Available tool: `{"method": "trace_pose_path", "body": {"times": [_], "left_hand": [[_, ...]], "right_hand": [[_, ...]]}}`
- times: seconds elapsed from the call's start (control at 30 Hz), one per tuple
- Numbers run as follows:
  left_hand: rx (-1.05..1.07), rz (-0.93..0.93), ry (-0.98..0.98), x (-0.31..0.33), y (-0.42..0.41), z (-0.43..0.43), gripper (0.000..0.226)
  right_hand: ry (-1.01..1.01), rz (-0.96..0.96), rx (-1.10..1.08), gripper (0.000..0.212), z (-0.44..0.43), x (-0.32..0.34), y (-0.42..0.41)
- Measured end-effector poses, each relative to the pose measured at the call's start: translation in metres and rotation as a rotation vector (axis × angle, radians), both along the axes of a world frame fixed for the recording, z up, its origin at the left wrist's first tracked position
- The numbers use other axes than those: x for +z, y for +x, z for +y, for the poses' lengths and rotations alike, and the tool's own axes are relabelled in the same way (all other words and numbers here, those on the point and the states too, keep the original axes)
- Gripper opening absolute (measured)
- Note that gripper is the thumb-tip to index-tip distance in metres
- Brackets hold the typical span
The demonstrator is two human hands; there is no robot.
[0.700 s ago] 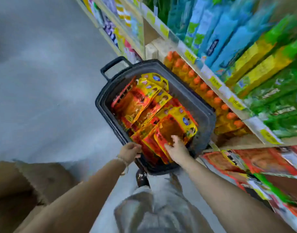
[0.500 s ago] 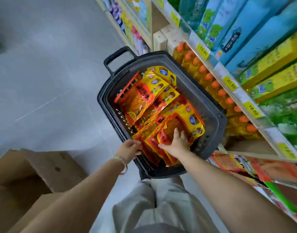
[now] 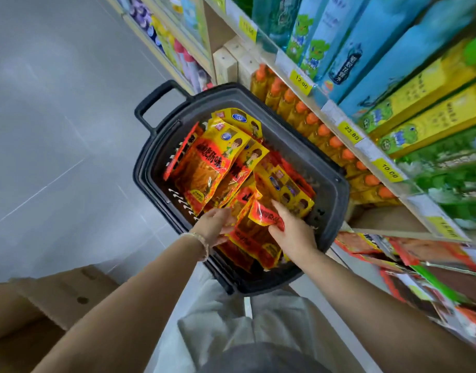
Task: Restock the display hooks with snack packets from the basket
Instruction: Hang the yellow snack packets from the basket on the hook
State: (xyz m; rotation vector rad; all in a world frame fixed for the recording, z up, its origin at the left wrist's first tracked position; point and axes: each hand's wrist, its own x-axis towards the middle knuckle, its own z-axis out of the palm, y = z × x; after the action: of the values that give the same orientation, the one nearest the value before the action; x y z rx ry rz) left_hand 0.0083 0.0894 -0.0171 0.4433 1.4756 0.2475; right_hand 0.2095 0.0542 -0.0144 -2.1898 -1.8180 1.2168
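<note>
A dark grey basket (image 3: 328,189) stands on the floor against the shelving, filled with several red and yellow snack packets (image 3: 207,168). Both my hands are inside its near end. My right hand (image 3: 293,232) pinches the red bottom edge of a snack packet (image 3: 263,215) and lifts it off the pile. My left hand (image 3: 214,227) grips the edge of a neighbouring packet (image 3: 247,238) lying under it. The hanging display packets (image 3: 366,244) show at the lower right, blurred.
Shelves with orange-capped bottles (image 3: 325,133), blue and yellow-green boxes (image 3: 420,84) and yellow price tags run along the right. A brown cardboard box (image 3: 43,305) sits on the grey floor at lower left. My knees in light trousers (image 3: 231,332) are below the basket.
My left hand left the basket's rim and moved in onto the packets. My right hand went from lying flat on the pile to pinching a packet's edge and raising it.
</note>
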Motion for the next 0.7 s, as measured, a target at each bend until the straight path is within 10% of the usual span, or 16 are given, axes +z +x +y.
{"method": "trace_pose_path", "body": {"times": [0.13,0.3,0.5,0.7], "left_hand": [[0.095,-0.200,-0.160,0.016,0.000,0.034,0.077],[-0.105,0.066,0.054,0.009,-0.025,0.051,0.036],[-0.130,0.093,0.004,-0.014,-0.068,0.057,0.041],[-0.093,0.088,-0.041,-0.034,-0.082,0.058,0.042]], "right_hand": [[0.117,0.042,0.159,0.065,-0.014,0.019,-0.029],[-0.036,0.202,0.317,0.069,-0.018,0.014,-0.063],[-0.041,0.267,-0.559,0.051,0.004,-0.030,-0.048],[-0.419,0.275,-1.317,0.079,0.021,-0.090,-0.025]]}}
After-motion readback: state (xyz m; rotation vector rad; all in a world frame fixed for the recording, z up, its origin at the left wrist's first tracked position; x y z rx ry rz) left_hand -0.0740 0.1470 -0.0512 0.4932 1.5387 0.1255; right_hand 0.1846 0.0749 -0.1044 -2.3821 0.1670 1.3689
